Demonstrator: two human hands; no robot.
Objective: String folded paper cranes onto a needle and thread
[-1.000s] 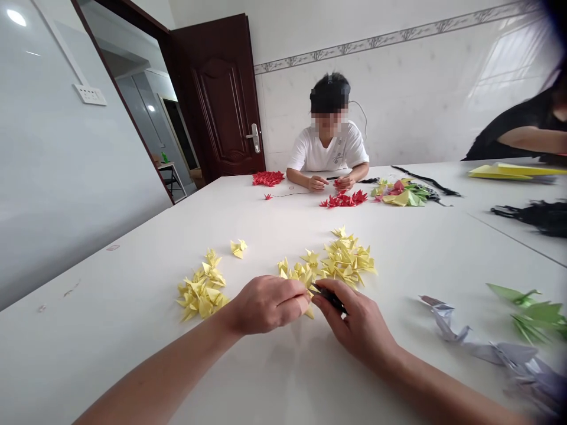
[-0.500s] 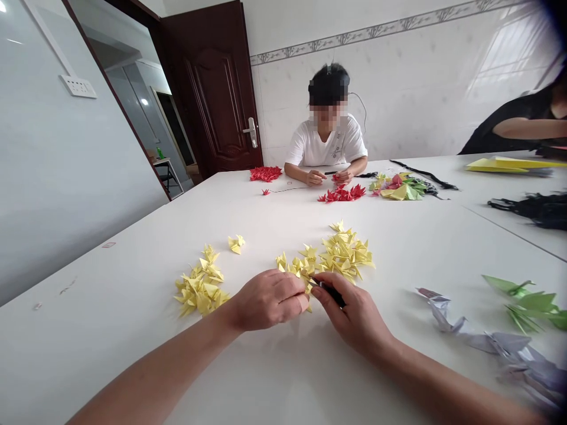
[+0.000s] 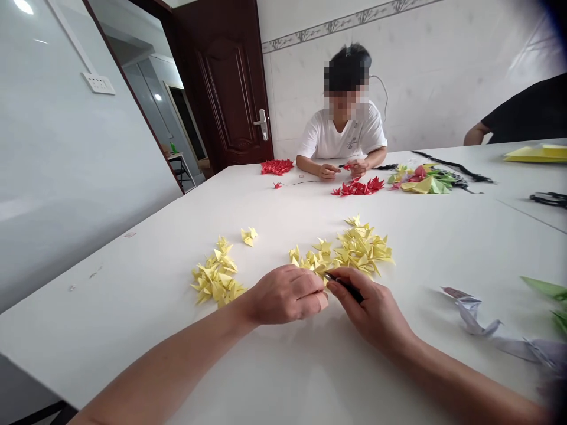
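My left hand (image 3: 292, 297) is closed, knuckles up, with its fingertips pinched around a yellow paper crane that they mostly hide; only a bit of yellow paper shows at the tips. My right hand (image 3: 370, 304) grips a slim black tool (image 3: 352, 289), its thin pointed end toward the left fingertips; its exact kind is unclear. The hands nearly meet above the white table. Just behind them spreads a pile of small yellow paper cranes (image 3: 363, 245). Another yellow pile (image 3: 215, 277) lies left, beside my left forearm, and one loose yellow crane (image 3: 248, 236) sits apart.
Across the white table (image 3: 266, 206) a person in a white shirt (image 3: 345, 139) handles red paper pieces (image 3: 358, 186). A second red pile (image 3: 277, 166) lies far left. Grey cranes (image 3: 473, 319) and green cranes (image 3: 547, 289) are at right. A black-sleeved person (image 3: 527, 112) sits far right.
My view has turned, so the scene sits further right. Both hands keep their grips close together; the yellow tip below the left fingers no longer shows. The far-right person's forearm has left the view.
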